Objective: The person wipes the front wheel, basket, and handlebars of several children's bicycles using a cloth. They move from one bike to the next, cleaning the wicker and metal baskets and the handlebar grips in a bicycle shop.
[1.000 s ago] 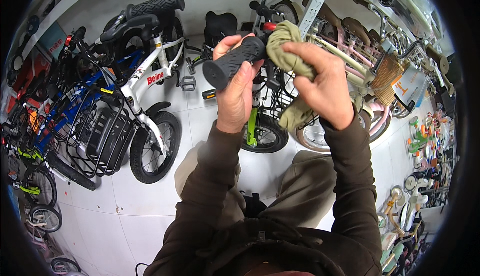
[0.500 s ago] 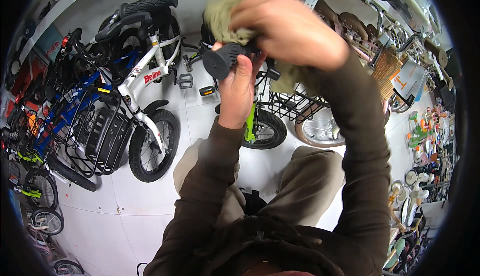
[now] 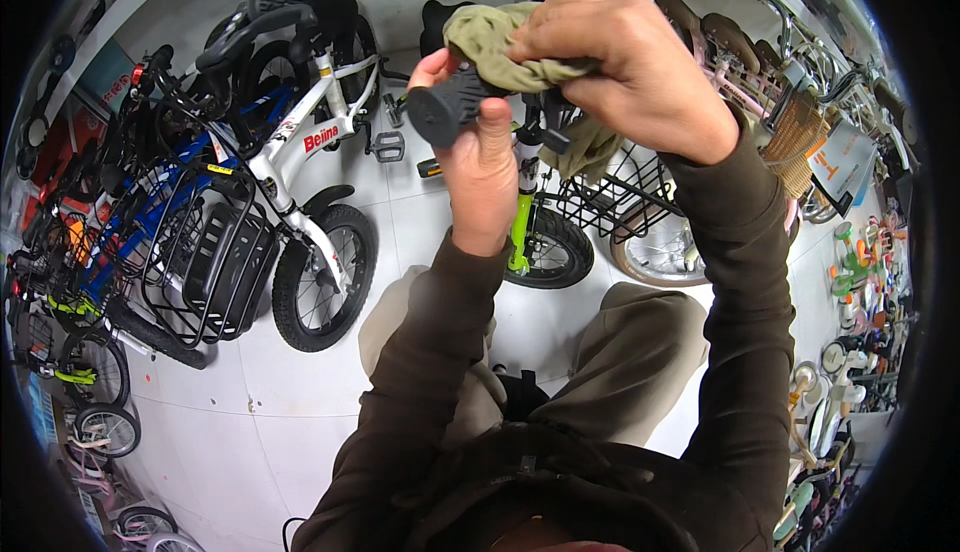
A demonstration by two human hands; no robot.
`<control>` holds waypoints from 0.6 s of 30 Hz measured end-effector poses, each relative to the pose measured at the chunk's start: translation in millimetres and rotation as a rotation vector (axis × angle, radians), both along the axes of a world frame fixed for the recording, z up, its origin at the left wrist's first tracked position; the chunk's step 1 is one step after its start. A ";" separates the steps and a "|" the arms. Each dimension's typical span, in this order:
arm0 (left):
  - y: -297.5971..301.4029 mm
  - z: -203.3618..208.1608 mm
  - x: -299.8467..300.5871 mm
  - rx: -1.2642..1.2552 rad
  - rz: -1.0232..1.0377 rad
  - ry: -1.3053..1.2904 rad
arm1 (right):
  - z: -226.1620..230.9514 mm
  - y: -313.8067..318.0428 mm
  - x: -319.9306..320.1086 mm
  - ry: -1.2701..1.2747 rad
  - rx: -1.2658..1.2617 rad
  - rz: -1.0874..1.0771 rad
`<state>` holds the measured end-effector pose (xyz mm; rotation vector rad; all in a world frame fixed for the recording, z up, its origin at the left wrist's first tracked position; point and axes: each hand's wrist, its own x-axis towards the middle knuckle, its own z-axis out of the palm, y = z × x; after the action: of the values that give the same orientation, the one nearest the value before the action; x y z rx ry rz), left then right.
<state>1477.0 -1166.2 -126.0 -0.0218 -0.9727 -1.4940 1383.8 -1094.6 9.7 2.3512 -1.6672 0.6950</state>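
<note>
My left hand is wrapped round a black ribbed handlebar grip, thumb on the near side. Pinched in my right hand is a crumpled olive-green cloth, which lies over the handlebar just beyond the grip. The handlebar belongs to a small bike with a bright green fork and a black-tyred front wheel. Below my right hand hangs more olive fabric, above a black wire basket. The cloth and my fingers hide most of the handlebar.
Close on the left stands a white bike with a black tyre and its handlebar raised. Beside it are a black wire basket and a blue bike frame. More bikes, with a wicker basket, crowd the right. White floor tiles lie below.
My right hand has moved right and slightly down with the cloth, away from the grip's end. My left hand stays on the grip. The whole view has shifted a little.
</note>
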 end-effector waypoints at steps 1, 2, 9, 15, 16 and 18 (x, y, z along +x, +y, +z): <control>0.7 0.0 2.1 0.048 -0.065 0.019 | 0.7 7.1 -3.4 -0.093 0.043 0.013; -1.5 1.3 0.8 0.040 -0.062 0.074 | 0.6 14.5 -6.7 -0.191 0.075 0.058; -29.1 -3.9 8.8 0.157 -0.243 0.117 | -20.1 59.3 -65.8 -1.190 -0.274 0.067; -58.0 -5.7 11.7 0.261 -0.233 0.089 | -17.8 0.6 -93.6 -1.355 -0.021 0.045; -60.4 -5.7 13.3 0.285 -0.252 0.111 | -31.8 -24.5 -78.9 -1.222 -0.087 -0.100; -62.3 -7.0 15.0 0.282 -0.279 0.085 | -46.0 -47.4 -54.9 -1.213 0.157 0.274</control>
<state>1492.0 -1228.5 -133.1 -0.0180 -0.7044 -1.8614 1328.9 -1142.0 -36.3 2.3765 -1.7020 2.4646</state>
